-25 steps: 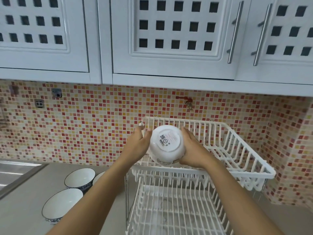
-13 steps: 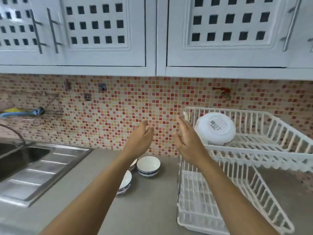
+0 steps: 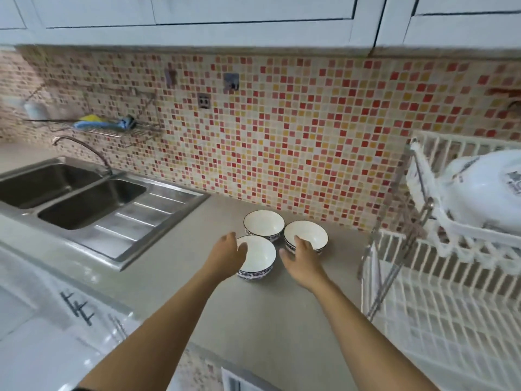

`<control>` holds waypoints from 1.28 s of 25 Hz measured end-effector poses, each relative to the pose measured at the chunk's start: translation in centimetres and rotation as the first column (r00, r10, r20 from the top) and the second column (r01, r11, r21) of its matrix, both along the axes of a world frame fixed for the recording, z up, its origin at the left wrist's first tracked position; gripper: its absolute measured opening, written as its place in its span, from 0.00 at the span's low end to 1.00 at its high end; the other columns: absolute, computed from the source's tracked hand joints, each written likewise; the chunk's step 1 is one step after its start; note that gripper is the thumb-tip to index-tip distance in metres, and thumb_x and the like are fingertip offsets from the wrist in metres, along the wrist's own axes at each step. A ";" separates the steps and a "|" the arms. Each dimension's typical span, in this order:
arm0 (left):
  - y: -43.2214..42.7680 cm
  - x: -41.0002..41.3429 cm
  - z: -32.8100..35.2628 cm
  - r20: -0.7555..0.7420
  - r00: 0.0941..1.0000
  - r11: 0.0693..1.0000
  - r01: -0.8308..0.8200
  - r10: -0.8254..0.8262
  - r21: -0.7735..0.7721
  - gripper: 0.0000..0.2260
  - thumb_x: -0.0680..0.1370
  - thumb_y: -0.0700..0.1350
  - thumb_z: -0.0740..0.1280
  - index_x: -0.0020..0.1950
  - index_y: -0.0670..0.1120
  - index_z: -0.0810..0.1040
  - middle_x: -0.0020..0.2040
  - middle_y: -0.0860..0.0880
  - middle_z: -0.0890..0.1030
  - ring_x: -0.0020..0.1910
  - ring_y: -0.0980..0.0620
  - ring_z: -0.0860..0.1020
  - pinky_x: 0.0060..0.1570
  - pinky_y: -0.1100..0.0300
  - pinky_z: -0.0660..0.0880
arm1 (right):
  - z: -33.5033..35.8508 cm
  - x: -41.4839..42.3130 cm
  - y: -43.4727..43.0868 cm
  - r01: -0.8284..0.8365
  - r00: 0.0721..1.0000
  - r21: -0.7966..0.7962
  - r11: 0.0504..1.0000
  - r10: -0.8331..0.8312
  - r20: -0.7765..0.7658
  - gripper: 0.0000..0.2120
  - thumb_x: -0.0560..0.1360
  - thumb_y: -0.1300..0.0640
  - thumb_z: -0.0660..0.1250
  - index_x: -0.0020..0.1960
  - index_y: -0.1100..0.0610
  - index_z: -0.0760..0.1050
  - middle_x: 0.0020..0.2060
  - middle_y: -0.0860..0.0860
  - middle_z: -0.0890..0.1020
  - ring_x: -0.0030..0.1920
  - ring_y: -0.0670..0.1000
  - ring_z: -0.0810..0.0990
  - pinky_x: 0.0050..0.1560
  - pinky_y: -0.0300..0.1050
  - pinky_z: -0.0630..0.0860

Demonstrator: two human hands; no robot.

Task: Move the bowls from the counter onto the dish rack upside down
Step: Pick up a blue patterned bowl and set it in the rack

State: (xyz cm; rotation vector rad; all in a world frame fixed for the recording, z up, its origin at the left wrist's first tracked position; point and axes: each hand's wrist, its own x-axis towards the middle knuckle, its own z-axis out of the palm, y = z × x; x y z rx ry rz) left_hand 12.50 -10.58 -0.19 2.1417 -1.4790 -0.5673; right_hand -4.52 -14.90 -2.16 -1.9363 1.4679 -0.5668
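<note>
Three white bowls with blue patterned bases stand upright on the grey counter (image 3: 267, 320). The near bowl (image 3: 260, 258) has my left hand (image 3: 227, 253) over its left rim, fingers apart. My right hand (image 3: 301, 256) hovers open between the near bowl and the right bowl (image 3: 308, 234), fingertips over the right bowl's front rim. The far bowl (image 3: 263, 223) is untouched. One white bowl (image 3: 479, 190) lies upside down on the upper tier of the white dish rack (image 3: 451, 320) at the right edge.
A steel double sink (image 3: 84, 198) with a curved tap (image 3: 81, 149) fills the left side. A wire shelf with a sponge (image 3: 93, 124) hangs on the mosaic tile wall. White cabinets run overhead.
A bowl was held over the rack's upper tier, then left there upside down. Both hands came away open and dropped left to the bowls on the counter. The view swung left and down.
</note>
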 end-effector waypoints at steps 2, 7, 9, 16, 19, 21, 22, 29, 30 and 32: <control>-1.6 0.8 -2.6 0.009 1.000 0.997 -0.024 0.024 0.072 0.23 0.81 0.46 0.55 0.73 0.36 0.61 0.72 0.37 0.67 0.71 0.40 0.66 0.68 0.53 0.63 | -2.3 0.9 -2.0 0.001 1.000 0.039 0.999 -0.001 -0.015 0.33 0.79 0.49 0.59 0.76 0.63 0.51 0.75 0.59 0.59 0.76 0.55 0.56 0.75 0.47 0.54; -8.1 3.2 -8.8 -0.002 0.993 0.973 -0.113 0.116 0.203 0.21 0.80 0.46 0.57 0.69 0.36 0.63 0.67 0.35 0.71 0.65 0.36 0.71 0.62 0.50 0.68 | -8.0 3.4 -9.4 0.015 1.000 0.164 0.986 -0.010 -0.028 0.36 0.79 0.47 0.58 0.77 0.64 0.47 0.77 0.59 0.54 0.77 0.56 0.53 0.74 0.47 0.53; -9.9 3.6 -10.5 -0.004 0.987 0.957 -0.157 0.163 0.242 0.22 0.80 0.46 0.57 0.71 0.36 0.60 0.68 0.35 0.70 0.66 0.36 0.71 0.63 0.50 0.68 | -10.2 4.1 -11.2 0.038 0.997 0.216 0.976 -0.022 -0.076 0.36 0.79 0.45 0.56 0.77 0.63 0.46 0.77 0.58 0.54 0.77 0.56 0.55 0.74 0.48 0.55; -12.9 4.2 -13.9 0.182 0.965 0.888 -0.246 0.188 0.389 0.21 0.78 0.33 0.55 0.71 0.36 0.58 0.65 0.39 0.73 0.63 0.39 0.75 0.60 0.53 0.71 | -14.4 6.2 -14.2 0.077 0.989 0.353 0.933 -0.028 -0.142 0.15 0.79 0.57 0.53 0.59 0.64 0.70 0.59 0.63 0.77 0.60 0.62 0.76 0.59 0.51 0.71; -12.0 4.0 -13.6 0.220 0.964 0.901 -0.222 0.147 0.372 0.17 0.77 0.31 0.54 0.66 0.36 0.61 0.62 0.38 0.74 0.61 0.38 0.76 0.57 0.52 0.72 | -14.7 6.1 -13.8 0.052 0.992 0.339 0.939 -0.008 -0.128 0.11 0.77 0.60 0.54 0.54 0.64 0.71 0.56 0.64 0.79 0.57 0.63 0.77 0.58 0.53 0.73; -10.9 3.7 -12.7 0.214 0.965 0.920 -0.215 0.149 0.328 0.17 0.77 0.30 0.52 0.65 0.36 0.62 0.60 0.37 0.75 0.59 0.37 0.76 0.55 0.51 0.72 | -13.7 5.6 -12.9 0.030 0.995 0.326 0.945 0.002 -0.097 0.09 0.78 0.61 0.53 0.53 0.63 0.70 0.54 0.63 0.79 0.54 0.61 0.78 0.55 0.51 0.73; -10.3 3.5 -12.1 0.211 0.966 0.929 -0.207 0.146 0.306 0.17 0.77 0.30 0.52 0.66 0.36 0.62 0.59 0.37 0.75 0.58 0.36 0.76 0.53 0.50 0.72 | -12.9 5.3 -12.1 0.027 0.997 0.315 0.949 0.000 -0.083 0.08 0.78 0.61 0.53 0.53 0.62 0.68 0.51 0.61 0.79 0.51 0.60 0.77 0.52 0.50 0.73; -4.2 1.9 -3.6 0.059 0.980 0.980 -0.186 0.191 -0.076 0.19 0.79 0.33 0.51 0.70 0.39 0.59 0.47 0.37 0.76 0.44 0.37 0.76 0.40 0.49 0.71 | -2.6 2.6 -4.7 0.051 0.990 0.075 0.996 -0.060 0.125 0.14 0.80 0.57 0.52 0.63 0.62 0.66 0.56 0.60 0.79 0.56 0.60 0.77 0.53 0.48 0.72; -2.8 1.4 -1.9 0.040 0.980 0.970 -0.189 0.197 -0.153 0.19 0.80 0.34 0.52 0.71 0.40 0.59 0.49 0.36 0.77 0.45 0.37 0.77 0.41 0.49 0.72 | -0.5 2.0 -3.1 0.062 0.985 0.026 0.998 -0.065 0.161 0.16 0.80 0.56 0.53 0.65 0.61 0.66 0.58 0.59 0.79 0.57 0.59 0.77 0.53 0.47 0.72; 0.1 0.1 1.5 0.009 0.985 0.936 -0.159 0.171 -0.314 0.18 0.80 0.36 0.53 0.71 0.41 0.61 0.53 0.36 0.78 0.48 0.37 0.78 0.44 0.47 0.75 | 3.6 0.9 0.0 0.093 0.973 -0.042 0.995 -0.082 0.216 0.19 0.80 0.50 0.53 0.66 0.59 0.66 0.59 0.58 0.79 0.59 0.59 0.77 0.56 0.48 0.73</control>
